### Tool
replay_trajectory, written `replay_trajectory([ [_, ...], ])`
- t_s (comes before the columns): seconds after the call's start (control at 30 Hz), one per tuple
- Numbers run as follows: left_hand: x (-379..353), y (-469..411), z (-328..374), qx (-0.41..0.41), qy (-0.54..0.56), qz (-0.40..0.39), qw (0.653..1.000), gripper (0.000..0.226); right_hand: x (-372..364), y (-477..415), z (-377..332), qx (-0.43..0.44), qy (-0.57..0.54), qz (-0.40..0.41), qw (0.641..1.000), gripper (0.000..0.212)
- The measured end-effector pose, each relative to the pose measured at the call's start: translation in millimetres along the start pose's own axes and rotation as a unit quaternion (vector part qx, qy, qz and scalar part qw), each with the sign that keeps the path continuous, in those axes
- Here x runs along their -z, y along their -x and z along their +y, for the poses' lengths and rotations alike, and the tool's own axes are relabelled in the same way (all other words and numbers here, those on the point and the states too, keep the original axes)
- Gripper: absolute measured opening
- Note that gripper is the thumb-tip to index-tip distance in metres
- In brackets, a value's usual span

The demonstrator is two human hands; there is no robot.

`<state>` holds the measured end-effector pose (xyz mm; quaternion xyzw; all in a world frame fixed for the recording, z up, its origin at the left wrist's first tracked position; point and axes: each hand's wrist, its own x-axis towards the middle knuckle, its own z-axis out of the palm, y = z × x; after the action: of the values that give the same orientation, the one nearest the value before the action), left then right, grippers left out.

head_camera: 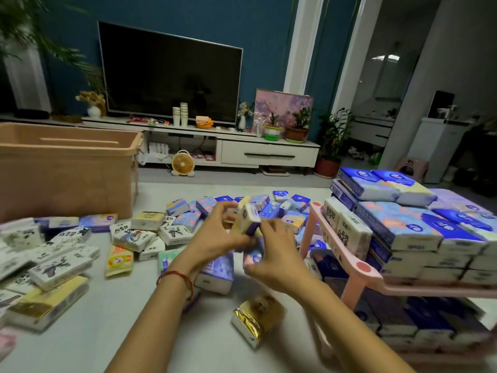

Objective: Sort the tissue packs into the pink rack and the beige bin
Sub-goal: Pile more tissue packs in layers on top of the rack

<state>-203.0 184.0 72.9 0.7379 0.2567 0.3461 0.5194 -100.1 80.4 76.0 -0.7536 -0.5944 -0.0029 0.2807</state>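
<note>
Standing at the far left on the pale floor (113,319), the beige bin (67,168) shows only its bare inner wall from this angle. At the right, the pink rack (360,267) carries blue and white tissue packs (398,224) stacked in tight layers on its upper shelf, with more dark blue ones on the shelf below. Loose packs (134,236) lie scattered across the floor between bin and rack, a gold-wrapped one (258,316) nearest the camera. Above this heap, the left hand (215,238) curls its fingers round a small purple-edged pack (250,219), while the right hand (274,254) pinches the same pack's lower right edge. Motion blur hides the pack's print. A red string bracelet (177,277) circles the left wrist.
</note>
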Motion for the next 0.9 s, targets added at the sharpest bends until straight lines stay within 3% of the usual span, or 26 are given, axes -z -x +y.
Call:
replay_trajectory([
  [0.17, 18, 28, 71, -0.117, 0.092, 0.018, 0.989, 0.064, 70, 43, -31, 0.146, -0.026, 0.076, 0.986, 0.048],
  [0.3, 12, 56, 99, -0.158, 0.141, 0.022, 0.977, 0.081, 135, 72, -32, 0.169, -0.105, 0.098, 0.975, 0.05],
  [0.4, -8, 65, 118, -0.168, 0.101, 0.002, 0.981, 0.079, 185, 63, -4, 0.137, -0.12, 0.15, 0.972, 0.048],
  [0.53, -37, 47, 137, -0.166, 0.034, -0.032, 0.985, 0.08, 240, 45, 68, 0.014, -0.138, 0.188, 0.972, 0.039],
  [0.73, -74, 9, 151, -0.17, -0.053, -0.023, 0.984, 0.052, 267, 38, 148, -0.078, -0.129, 0.102, 0.983, 0.04],
  [0.9, -98, -10, 161, -0.185, -0.079, -0.03, 0.979, 0.056, 264, 34, 152, -0.062, -0.075, 0.023, 0.995, 0.04],
])
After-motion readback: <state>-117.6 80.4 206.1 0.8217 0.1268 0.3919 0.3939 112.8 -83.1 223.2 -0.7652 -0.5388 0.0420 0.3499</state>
